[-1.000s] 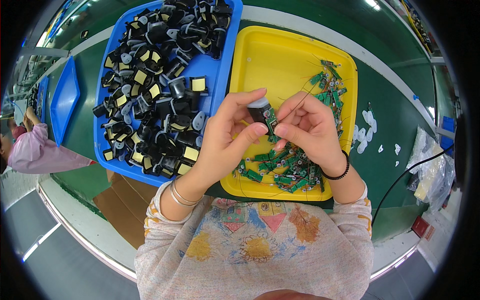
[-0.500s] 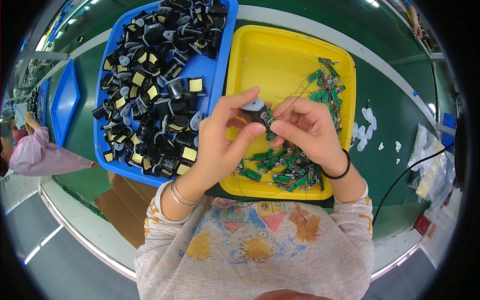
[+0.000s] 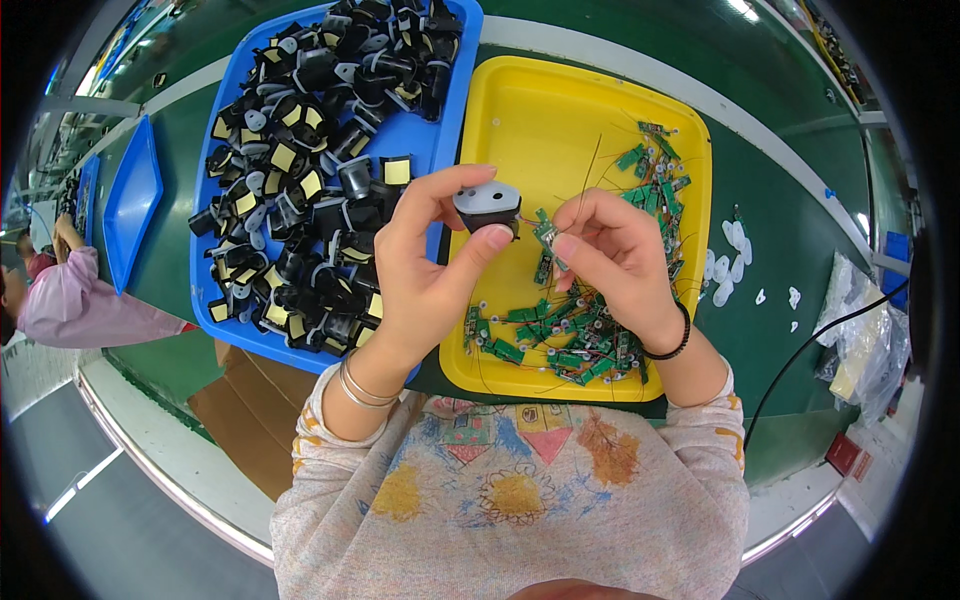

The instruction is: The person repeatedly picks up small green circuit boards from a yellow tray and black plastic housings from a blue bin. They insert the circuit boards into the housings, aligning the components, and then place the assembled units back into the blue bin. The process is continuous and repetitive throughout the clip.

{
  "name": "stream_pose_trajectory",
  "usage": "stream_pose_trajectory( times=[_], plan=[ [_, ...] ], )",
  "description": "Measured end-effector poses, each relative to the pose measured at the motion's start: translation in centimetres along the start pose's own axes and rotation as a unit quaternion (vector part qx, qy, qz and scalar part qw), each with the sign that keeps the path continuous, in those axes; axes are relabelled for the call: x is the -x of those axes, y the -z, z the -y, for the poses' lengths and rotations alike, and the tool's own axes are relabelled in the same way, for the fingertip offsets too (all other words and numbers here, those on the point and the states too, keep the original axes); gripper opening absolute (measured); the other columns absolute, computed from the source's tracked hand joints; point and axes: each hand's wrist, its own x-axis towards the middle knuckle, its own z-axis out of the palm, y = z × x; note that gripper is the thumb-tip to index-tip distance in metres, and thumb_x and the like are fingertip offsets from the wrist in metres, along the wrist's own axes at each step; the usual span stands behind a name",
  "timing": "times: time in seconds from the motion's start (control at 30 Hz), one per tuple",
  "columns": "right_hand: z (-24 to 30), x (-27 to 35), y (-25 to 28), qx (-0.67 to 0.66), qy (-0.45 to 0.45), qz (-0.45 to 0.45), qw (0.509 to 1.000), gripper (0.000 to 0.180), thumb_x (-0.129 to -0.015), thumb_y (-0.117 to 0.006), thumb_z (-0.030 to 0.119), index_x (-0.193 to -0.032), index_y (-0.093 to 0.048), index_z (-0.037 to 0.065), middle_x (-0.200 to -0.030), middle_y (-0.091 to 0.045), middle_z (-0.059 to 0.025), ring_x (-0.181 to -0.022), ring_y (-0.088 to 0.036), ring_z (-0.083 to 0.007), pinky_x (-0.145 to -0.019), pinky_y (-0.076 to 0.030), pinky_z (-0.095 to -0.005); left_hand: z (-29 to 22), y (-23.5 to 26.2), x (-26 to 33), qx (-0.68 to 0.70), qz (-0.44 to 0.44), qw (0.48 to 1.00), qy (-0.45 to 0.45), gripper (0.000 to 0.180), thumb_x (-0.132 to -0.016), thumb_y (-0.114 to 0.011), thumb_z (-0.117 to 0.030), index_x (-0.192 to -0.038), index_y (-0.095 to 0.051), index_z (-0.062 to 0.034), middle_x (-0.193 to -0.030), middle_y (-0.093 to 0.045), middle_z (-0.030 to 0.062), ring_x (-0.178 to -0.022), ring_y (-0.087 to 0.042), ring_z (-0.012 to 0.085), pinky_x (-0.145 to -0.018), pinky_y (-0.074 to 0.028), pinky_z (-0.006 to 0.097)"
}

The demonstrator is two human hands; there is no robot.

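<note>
Between thumb and fingers, my left hand [image 3: 436, 245] grips a black plastic housing [image 3: 487, 207] with a grey, holed top plate turned upward. Beside it my right hand [image 3: 615, 262] pinches a small green circuit board [image 3: 548, 232] with thin dark wires trailing from it. Board and housing are close together; whether a wire joins them is too fine to tell. Both hands hover over a yellow tray [image 3: 540, 95], where many green boards [image 3: 590, 335] with wires lie along its right and near sides. To the left, a blue tray [image 3: 425, 150] is heaped with black housings [image 3: 300, 170], some bearing pale yellow squares.
White oval pieces [image 3: 735, 255] lie on the green table right of the yellow tray. Clear plastic bags [image 3: 865, 330] and a black cable [image 3: 800, 355] are farther right. Another blue tray [image 3: 132, 205] stands at left, near a person in a pink sleeve [image 3: 75, 300]. Brown cardboard [image 3: 245, 420] sits below.
My left hand has tilted the housing so its grey top faces up and moved it slightly left. The circuit board, in my right hand, has come away from the housing's side.
</note>
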Motion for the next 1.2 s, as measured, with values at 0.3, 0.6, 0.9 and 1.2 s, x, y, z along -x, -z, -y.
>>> stream_pose_trajectory(
  times=[0.3, 0.6, 0.9, 1.2],
  plan=[
    [1.0, 0.5, 0.4, -0.068, 0.012, -0.011, 0.998, 0.007, -0.080, -0.056, 0.001, -0.086, -0.052, -0.002, -0.076, -0.053, -0.0020, -0.062, -0.054, -0.0051, -0.051, -0.047, -0.0182, -0.4, 1.2, -0.8, 0.025, -0.069, 0.997, 0.029, 0.034, -0.080, -0.058, -0.003, -0.111, -0.046, -0.0006, -0.096, -0.053, 0.0050, -0.083, -0.051, 0.0104, -0.075, -0.041, 0.022],
    [5.5, 3.3, 2.6, 0.053, 0.268, -0.147, 0.951, 0.007, -0.077, -0.054, -0.006, -0.082, -0.050, -0.004, -0.080, -0.055, -0.0078, -0.065, -0.058, -0.0118, -0.058, -0.049, -0.0222, 0.2, -0.9, 0.1, 0.029, 0.044, 0.998, 0.046, 0.033, -0.074, -0.062, 0.000, -0.105, -0.052, -0.0001, -0.087, -0.058, 0.0056, -0.073, -0.053, 0.0100, -0.066, -0.042, 0.022],
    [18.3, 3.7, 17.8, 0.129, 0.590, -0.486, 0.632, 0.013, -0.089, -0.044, 0.008, -0.097, -0.041, -0.001, -0.074, -0.057, -0.0113, -0.061, -0.057, -0.0164, -0.057, -0.051, -0.0281, 1.4, -1.3, 0.1, -0.088, 0.102, 0.990, 0.039, 0.031, -0.071, -0.065, -0.003, -0.100, -0.055, 0.0000, -0.079, -0.057, 0.0065, -0.063, -0.052, 0.0117, -0.060, -0.042, 0.022],
    [23.0, -3.1, 28.9, 0.488, 0.451, -0.575, 0.477, 0.016, -0.078, -0.062, 0.022, -0.077, -0.063, 0.006, -0.065, -0.060, -0.0066, -0.058, -0.059, -0.0187, -0.054, -0.045, -0.0292, 2.2, -1.9, -0.1, -0.066, 0.104, 0.991, 0.061, 0.032, -0.069, -0.067, -0.002, -0.099, -0.055, 0.0010, -0.072, -0.053, 0.0036, -0.060, -0.048, 0.0078, -0.055, -0.040, 0.019]
  ],
)
